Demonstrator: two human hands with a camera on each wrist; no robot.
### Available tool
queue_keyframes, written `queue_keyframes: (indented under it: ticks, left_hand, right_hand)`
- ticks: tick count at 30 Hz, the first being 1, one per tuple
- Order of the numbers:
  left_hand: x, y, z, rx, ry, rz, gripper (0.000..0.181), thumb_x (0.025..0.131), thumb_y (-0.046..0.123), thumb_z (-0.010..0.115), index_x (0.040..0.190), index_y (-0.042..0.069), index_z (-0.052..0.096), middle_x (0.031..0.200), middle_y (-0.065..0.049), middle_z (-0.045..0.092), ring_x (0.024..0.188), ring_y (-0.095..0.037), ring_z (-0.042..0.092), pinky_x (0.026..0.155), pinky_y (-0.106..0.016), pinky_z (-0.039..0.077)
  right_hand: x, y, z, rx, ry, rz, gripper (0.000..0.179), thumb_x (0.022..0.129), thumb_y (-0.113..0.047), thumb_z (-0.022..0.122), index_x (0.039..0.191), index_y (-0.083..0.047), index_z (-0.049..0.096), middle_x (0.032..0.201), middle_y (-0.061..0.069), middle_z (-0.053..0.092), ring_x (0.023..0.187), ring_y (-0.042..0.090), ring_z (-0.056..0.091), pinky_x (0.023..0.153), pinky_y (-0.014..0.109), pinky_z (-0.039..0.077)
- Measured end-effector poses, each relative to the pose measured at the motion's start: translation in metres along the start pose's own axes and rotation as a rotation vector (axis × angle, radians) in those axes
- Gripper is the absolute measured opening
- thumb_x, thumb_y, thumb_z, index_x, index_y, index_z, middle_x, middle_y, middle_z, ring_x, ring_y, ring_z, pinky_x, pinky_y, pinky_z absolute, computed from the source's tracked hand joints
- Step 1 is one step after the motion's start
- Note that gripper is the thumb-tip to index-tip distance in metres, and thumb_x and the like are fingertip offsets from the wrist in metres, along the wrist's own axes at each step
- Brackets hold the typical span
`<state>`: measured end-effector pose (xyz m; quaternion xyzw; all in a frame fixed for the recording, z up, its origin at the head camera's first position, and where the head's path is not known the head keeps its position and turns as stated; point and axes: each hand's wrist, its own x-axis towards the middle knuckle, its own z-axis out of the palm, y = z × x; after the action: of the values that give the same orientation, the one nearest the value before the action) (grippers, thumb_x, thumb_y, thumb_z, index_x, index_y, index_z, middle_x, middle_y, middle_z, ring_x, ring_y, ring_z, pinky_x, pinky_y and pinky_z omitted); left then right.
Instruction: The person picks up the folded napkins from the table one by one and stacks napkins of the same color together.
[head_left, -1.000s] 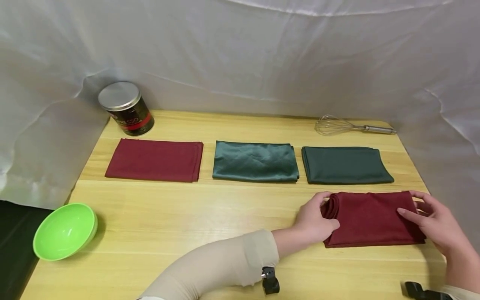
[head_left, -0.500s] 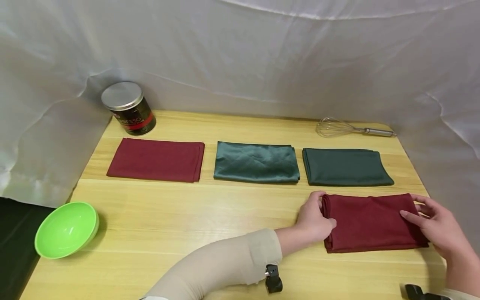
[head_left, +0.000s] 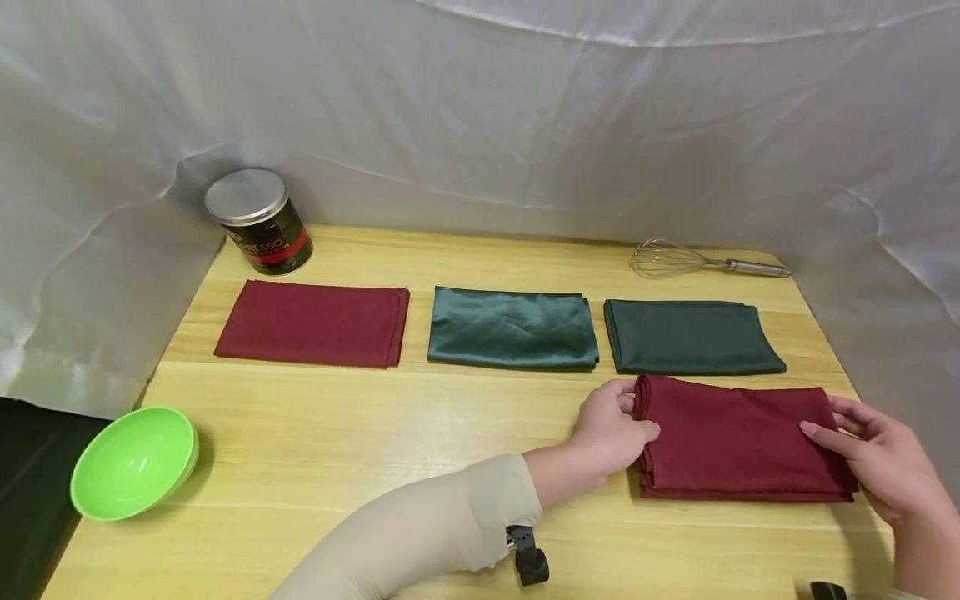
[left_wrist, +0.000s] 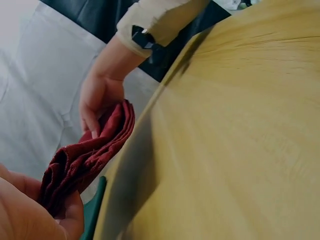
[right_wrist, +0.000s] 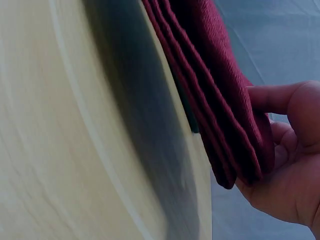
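With left hand (head_left: 611, 427) pinching one end of the folded red cloth (head_left: 738, 442) and right hand (head_left: 883, 454) the other, holds it just above the wooden table (head_left: 420, 421), nearside of the right-hand green cloth (head_left: 690, 337). Seems light, soft, apt to shed layers; best taken through every layer at both ends. Reaches with left forearm (head_left: 420, 521) slanted across, thumbs (head_left: 821, 434) on top.

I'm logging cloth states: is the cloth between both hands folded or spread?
Folded: the dark red cloth shows stacked layers along its edges in both wrist views.
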<state>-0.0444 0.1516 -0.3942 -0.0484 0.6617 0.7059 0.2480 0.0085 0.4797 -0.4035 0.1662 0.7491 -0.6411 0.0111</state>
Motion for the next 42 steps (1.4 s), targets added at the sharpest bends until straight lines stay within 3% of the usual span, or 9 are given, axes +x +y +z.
queue_keyframes:
  ticks: [7,15,21,35,42]
  left_hand:
    - [-0.001,0.012,-0.024,-0.061,-0.03,0.017,0.05,0.085,-0.009,0.069,0.131,0.008,0.06,0.089,0.005,0.062,0.078,-0.012,0.061,0.074,-0.031,0.054]
    - [0.0,0.025,-0.05,-0.095,-0.033,0.053,0.05,0.086,-0.01,0.067,0.133,0.005,0.059,0.09,0.002,0.067,0.082,-0.015,0.065,0.081,-0.035,0.053]
    - [0.004,0.036,-0.078,-0.13,-0.008,0.06,0.048,0.085,-0.011,0.066,0.131,0.004,0.061,0.093,-0.002,0.069,0.084,-0.018,0.068,0.08,-0.035,0.055]
    - [0.005,0.061,-0.141,-0.125,0.057,0.103,0.048,0.087,-0.006,0.067,0.134,0.002,0.06,0.106,-0.007,0.069,0.092,-0.022,0.068,0.08,-0.034,0.056]
    - [0.007,0.071,-0.169,-0.114,0.09,0.111,0.048,0.089,-0.004,0.066,0.136,0.002,0.058,0.113,-0.008,0.068,0.099,-0.023,0.067,0.082,-0.035,0.055]
  right_hand:
    - [-0.001,-0.007,0.015,0.205,-0.09,-0.069,0.038,0.093,0.014,0.061,0.115,-0.015,0.068,0.101,-0.001,0.074,0.082,0.012,0.071,0.062,0.028,0.057]
    - [-0.001,-0.019,0.04,0.263,-0.143,-0.093,0.037,0.094,0.016,0.056,0.118,-0.009,0.067,0.104,0.004,0.074,0.082,0.016,0.072,0.063,0.03,0.057]
    - [0.0,-0.029,0.068,0.332,-0.212,-0.13,0.038,0.094,0.019,0.052,0.121,-0.004,0.066,0.107,0.007,0.073,0.084,0.02,0.072,0.065,0.033,0.058]
    - [0.005,-0.049,0.134,0.377,-0.208,-0.196,0.033,0.092,0.018,0.057,0.119,0.001,0.064,0.098,0.007,0.071,0.079,0.017,0.07,0.062,0.029,0.058]
    - [0.01,-0.059,0.165,0.384,-0.163,-0.197,0.031,0.09,0.015,0.063,0.117,0.0,0.065,0.089,0.003,0.069,0.077,0.013,0.067,0.061,0.024,0.056]
